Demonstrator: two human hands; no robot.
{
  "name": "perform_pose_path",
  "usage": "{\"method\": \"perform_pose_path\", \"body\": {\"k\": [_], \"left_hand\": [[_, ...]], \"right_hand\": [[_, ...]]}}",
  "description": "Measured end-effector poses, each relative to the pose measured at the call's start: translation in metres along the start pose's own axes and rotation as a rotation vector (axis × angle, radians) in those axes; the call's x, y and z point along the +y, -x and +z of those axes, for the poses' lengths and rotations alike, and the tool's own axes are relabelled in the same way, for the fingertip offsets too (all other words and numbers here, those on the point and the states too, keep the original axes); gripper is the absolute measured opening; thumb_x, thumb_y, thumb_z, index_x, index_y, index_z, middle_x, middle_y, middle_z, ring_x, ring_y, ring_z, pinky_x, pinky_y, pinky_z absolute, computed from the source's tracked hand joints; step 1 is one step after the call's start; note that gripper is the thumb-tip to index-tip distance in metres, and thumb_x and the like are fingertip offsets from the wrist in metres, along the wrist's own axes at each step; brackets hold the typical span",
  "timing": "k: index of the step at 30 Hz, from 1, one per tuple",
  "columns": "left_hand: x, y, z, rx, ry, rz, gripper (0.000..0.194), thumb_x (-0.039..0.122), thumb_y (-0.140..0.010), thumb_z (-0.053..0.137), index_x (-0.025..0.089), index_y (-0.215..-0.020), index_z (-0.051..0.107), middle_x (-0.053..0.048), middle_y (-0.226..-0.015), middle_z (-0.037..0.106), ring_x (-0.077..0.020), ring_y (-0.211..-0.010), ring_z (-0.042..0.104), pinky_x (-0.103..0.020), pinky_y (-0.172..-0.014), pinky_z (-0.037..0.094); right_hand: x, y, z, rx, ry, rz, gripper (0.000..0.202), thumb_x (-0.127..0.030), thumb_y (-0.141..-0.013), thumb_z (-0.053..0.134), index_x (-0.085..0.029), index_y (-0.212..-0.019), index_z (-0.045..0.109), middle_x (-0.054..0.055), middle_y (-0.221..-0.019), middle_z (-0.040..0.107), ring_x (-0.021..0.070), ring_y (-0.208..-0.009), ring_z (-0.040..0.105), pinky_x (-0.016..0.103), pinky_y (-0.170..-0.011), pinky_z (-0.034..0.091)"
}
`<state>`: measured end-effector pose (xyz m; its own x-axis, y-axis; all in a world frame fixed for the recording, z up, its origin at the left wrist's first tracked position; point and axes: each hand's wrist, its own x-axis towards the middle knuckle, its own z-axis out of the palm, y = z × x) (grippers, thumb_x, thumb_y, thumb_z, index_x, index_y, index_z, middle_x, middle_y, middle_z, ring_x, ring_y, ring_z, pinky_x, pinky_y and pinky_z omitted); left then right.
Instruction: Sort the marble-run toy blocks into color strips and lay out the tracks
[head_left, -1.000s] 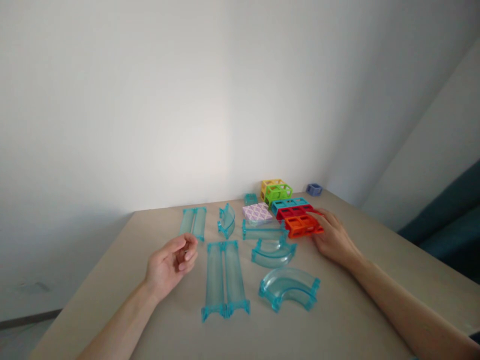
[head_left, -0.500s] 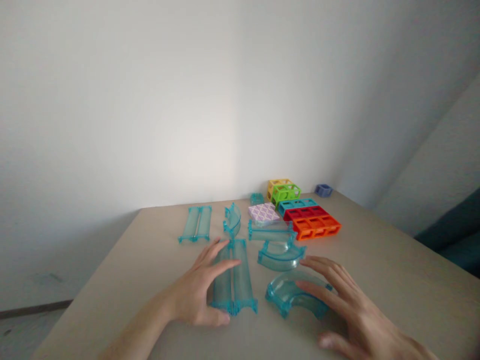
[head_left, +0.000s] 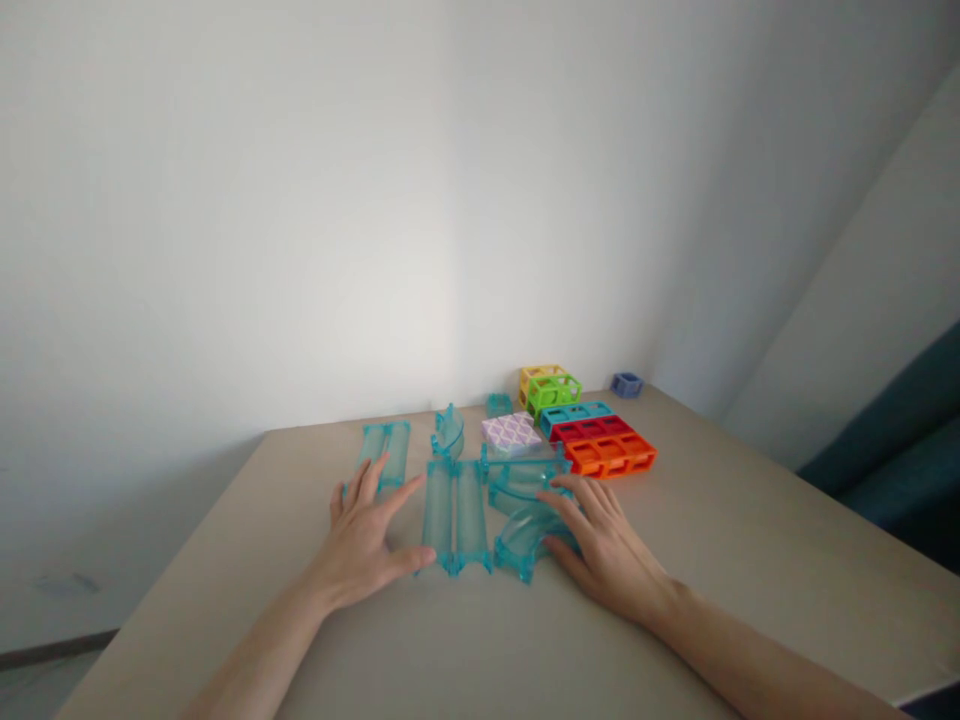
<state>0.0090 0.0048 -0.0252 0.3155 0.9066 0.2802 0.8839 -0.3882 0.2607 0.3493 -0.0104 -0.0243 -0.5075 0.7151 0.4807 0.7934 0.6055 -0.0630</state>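
My left hand (head_left: 364,545) is open with its fingers spread. Its thumb tip is at the near left corner of a pair of clear blue straight track pieces (head_left: 455,515) lying side by side. Its other fingertips reach over the near end of a second straight pair (head_left: 386,450). My right hand (head_left: 607,545) has its thumb on the inner side and its fingers on the far side of a clear blue curved track piece (head_left: 521,540), partly covering it. Another curved track piece (head_left: 514,485) lies just beyond, under the fingertips.
Behind lie a sideways straight track (head_left: 525,462), an upright curved piece (head_left: 450,432) and a purple patterned box (head_left: 511,432). Farther right are orange (head_left: 615,455), red, blue, green (head_left: 553,395) and yellow frame blocks. A small blue block (head_left: 627,385) sits near the wall.
My right hand has moved forward and left, and the near curved piece now sits closer to the straight pair. My left hand has shifted leftward, off the straight pieces' top. The view has shifted slightly.
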Motion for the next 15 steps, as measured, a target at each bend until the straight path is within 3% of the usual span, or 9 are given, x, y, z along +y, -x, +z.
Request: {"method": "perform_pose_path", "body": {"k": [4,8,11,13,15], "left_hand": [[-0.004,-0.004,0.012,-0.024,0.021,0.006,0.073,0.07,-0.076,0.054,0.034,-0.139,0.046,-0.014,-0.153,0.025,-0.0424,-0.141,0.02,-0.07,-0.108,0.011],[-0.001,-0.007,0.014,0.021,0.112,0.052,0.075,0.066,-0.076,0.058,0.027,-0.139,0.047,-0.015,-0.148,0.032,-0.0374,-0.14,0.023,-0.062,-0.112,0.019],[-0.001,-0.006,0.009,0.018,0.241,0.071,0.071,0.06,-0.079,0.059,0.027,-0.14,0.045,-0.013,-0.148,0.032,-0.034,-0.14,0.024,-0.056,-0.112,0.026],[-0.001,-0.005,0.005,0.019,0.3,0.067,0.064,0.056,-0.082,0.058,0.028,-0.138,0.046,-0.012,-0.148,0.033,-0.032,-0.14,0.025,-0.054,-0.113,0.026],[-0.002,-0.004,0.001,0.044,0.333,0.061,0.056,0.052,-0.085,0.056,0.028,-0.135,0.049,-0.01,-0.146,0.036,-0.0308,-0.139,0.028,-0.054,-0.113,0.026]], "right_hand": [[-0.001,-0.006,0.008,0.022,-0.064,0.009,0.039,-0.027,-0.09,0.053,-0.019,-0.129,0.05,0.016,-0.124,0.051,0.0306,-0.116,0.05,0.05,-0.096,0.047],[-0.003,-0.007,0.005,0.037,-0.108,0.019,0.042,-0.028,-0.088,0.055,-0.02,-0.129,0.05,0.017,-0.125,0.05,0.0317,-0.116,0.05,0.051,-0.096,0.047],[0.001,-0.004,-0.003,0.03,-0.191,-0.057,0.054,-0.031,-0.082,0.059,-0.019,-0.133,0.046,0.017,-0.133,0.045,0.0345,-0.122,0.046,0.053,-0.099,0.043],[0.013,-0.003,-0.007,0.119,-0.263,-0.075,0.052,-0.031,-0.082,0.056,-0.019,-0.131,0.047,0.016,-0.133,0.045,0.0339,-0.123,0.046,0.051,-0.1,0.042],[0.034,-0.002,-0.008,0.308,-0.241,0.044,0.041,-0.027,-0.084,0.05,-0.02,-0.124,0.051,0.014,-0.126,0.05,0.0318,-0.118,0.05,0.05,-0.097,0.043]]}}
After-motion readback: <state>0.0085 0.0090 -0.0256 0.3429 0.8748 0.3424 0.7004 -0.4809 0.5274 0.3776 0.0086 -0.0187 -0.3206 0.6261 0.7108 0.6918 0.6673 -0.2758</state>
